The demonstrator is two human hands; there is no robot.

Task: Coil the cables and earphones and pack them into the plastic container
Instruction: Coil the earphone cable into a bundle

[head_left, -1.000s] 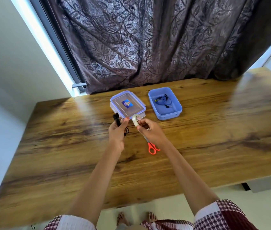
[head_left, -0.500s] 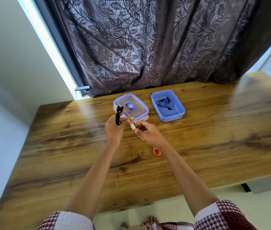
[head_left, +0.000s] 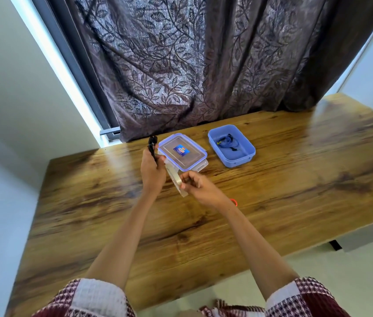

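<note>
Fingers: left hand grips 1 cable, right hand perhaps tape.

The left hand hides most of the black cable; the pale strip is blurred.

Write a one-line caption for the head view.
The left hand grips a black cable; right hand pinches a pale strip; earphones lie in the open box.
</note>
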